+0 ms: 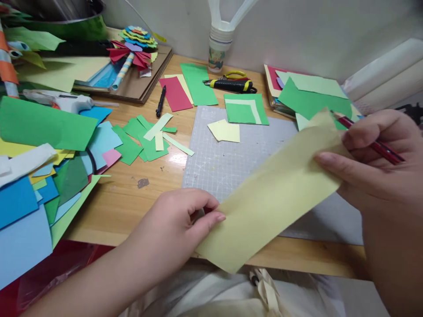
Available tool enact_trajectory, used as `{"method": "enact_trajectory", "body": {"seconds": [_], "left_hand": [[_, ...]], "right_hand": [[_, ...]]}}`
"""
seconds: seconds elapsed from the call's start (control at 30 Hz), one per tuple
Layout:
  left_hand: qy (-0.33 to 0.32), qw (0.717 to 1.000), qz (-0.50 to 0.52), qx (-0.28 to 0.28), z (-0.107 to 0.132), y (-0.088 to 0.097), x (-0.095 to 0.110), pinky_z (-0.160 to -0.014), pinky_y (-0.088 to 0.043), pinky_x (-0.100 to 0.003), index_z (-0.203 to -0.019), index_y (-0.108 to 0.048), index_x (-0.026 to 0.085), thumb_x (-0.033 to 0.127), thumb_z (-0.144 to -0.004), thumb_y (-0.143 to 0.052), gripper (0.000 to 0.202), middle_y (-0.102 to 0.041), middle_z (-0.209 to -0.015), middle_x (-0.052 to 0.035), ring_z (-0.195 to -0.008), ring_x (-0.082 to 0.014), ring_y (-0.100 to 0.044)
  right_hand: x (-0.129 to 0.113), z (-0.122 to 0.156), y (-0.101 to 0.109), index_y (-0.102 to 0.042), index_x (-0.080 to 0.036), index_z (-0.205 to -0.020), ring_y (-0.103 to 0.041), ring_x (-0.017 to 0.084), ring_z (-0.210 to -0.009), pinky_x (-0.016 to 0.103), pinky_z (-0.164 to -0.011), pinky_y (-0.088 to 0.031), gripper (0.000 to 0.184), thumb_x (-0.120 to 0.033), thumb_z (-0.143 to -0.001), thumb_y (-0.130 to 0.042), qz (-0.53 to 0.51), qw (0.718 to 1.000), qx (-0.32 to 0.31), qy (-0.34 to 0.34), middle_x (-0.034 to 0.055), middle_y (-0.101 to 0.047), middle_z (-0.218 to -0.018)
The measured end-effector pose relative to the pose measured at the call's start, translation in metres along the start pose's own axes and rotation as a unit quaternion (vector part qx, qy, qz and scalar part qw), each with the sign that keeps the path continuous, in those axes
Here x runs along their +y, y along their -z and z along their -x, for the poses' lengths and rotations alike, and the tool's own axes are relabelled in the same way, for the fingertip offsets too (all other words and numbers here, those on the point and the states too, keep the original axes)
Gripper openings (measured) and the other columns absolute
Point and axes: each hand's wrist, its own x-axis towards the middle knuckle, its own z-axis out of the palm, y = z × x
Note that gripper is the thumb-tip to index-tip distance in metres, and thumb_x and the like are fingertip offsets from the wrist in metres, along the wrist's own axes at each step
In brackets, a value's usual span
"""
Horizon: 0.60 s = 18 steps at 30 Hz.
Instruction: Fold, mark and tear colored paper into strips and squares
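Observation:
A long pale yellow paper strip is held slanted above the grey cutting mat. My left hand pinches its lower left end between thumb and fingers. My right hand grips the upper right end and also holds a red pencil between its fingers. A small yellow paper piece lies on the mat behind the strip.
Green paper scraps lie left of the mat, and a heap of coloured sheets covers the left table side. A glue gun, black pen, utility knife, cup and a paper stack sit farther back.

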Motion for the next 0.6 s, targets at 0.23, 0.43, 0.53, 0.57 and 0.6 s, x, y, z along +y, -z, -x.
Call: {"method": "enact_trajectory", "body": {"seconds": [0.23, 0.43, 0.53, 0.57, 0.6], "left_hand": [[0.078, 0.960, 0.248, 0.101, 0.002, -0.020, 0.004, -0.054, -0.046, -0.022, -0.079, -0.064, 0.020, 0.031, -0.079, -0.062, 0.011, -0.065, -0.070, 0.0014, -0.061, -0.0110, -0.058], [0.112, 0.964, 0.238, 0.047, 0.010, -0.046, 0.008, -0.052, -0.051, -0.028, -0.074, -0.066, 0.019, 0.035, -0.078, -0.060, 0.017, -0.068, -0.062, -0.0022, -0.055, -0.0164, -0.062], [0.097, 0.969, 0.227, 0.029, 0.017, -0.053, 0.008, -0.060, -0.056, -0.031, -0.074, -0.067, 0.021, 0.036, -0.081, -0.058, 0.019, -0.071, -0.070, -0.0036, -0.063, -0.0185, -0.066], [0.086, 0.967, 0.236, 0.037, 0.020, -0.053, 0.008, -0.062, -0.057, -0.032, -0.077, -0.067, 0.021, 0.035, -0.081, -0.059, 0.016, -0.072, -0.073, -0.0033, -0.064, -0.0184, -0.066], [0.077, 0.965, 0.245, 0.047, 0.022, -0.052, 0.007, -0.062, -0.057, -0.031, -0.081, -0.068, 0.022, 0.035, -0.080, -0.060, 0.015, -0.072, -0.074, -0.0027, -0.063, -0.0179, -0.066]], "right_hand": [[0.002, 0.024, -0.025, -0.041, -0.028, -0.085, -0.067, 0.016, -0.077, 0.032, -0.066, -0.054, 0.033, -0.038, -0.080, -0.073, -0.122, 0.976, -0.073, -0.164, -0.0007, -0.068, -0.099], [-0.002, 0.047, -0.034, -0.039, -0.025, -0.079, -0.058, 0.013, -0.075, 0.024, -0.066, -0.050, 0.032, -0.033, -0.080, -0.070, 0.019, 0.974, -0.167, -0.150, -0.0016, -0.061, -0.081], [-0.004, 0.046, -0.029, -0.037, -0.025, -0.078, -0.054, 0.014, -0.069, 0.024, -0.059, -0.047, 0.030, -0.033, -0.084, -0.065, 0.050, 0.962, -0.231, -0.134, -0.0008, -0.060, -0.081], [-0.005, 0.047, -0.027, -0.036, -0.025, -0.077, -0.052, 0.013, -0.068, 0.024, -0.058, -0.046, 0.029, -0.032, -0.086, -0.063, 0.068, 0.957, -0.252, -0.123, -0.0009, -0.059, -0.081], [-0.006, 0.047, -0.024, -0.036, -0.025, -0.077, -0.051, 0.013, -0.067, 0.024, -0.058, -0.046, 0.028, -0.031, -0.087, -0.061, 0.087, 0.952, -0.272, -0.114, -0.0010, -0.058, -0.080]]}}
